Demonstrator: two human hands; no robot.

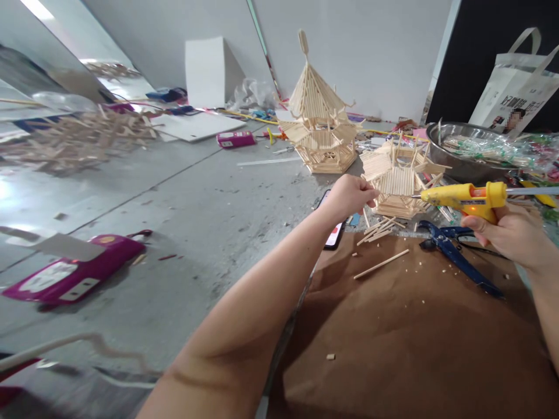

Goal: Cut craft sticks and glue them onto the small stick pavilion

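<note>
My right hand [515, 230] is wrapped round the handle of a yellow hot glue gun [465, 196], with a translucent glue stick [533, 191] out of its back. Its nozzle points left, at the front of a small unfinished pavilion model [397, 180] built from wooden sticks. At that model's left side is my left hand [351, 195], its fingers pinched together; what they hold, if anything, is hidden. Several loose sticks [379, 230] lie below the model, and a single stick [381, 264] rests on brown paper [393, 349]. Blue-handled cutters [458, 256] lie under the glue gun.
A taller stick pavilion [323, 116] stands behind. A phone [334, 233] lies partly under my left wrist. At right are a metal bowl [458, 157] of packaged sticks and a white bag [515, 87]. Magenta devices [78, 267] and a blurred stick pile [82, 139] lie left.
</note>
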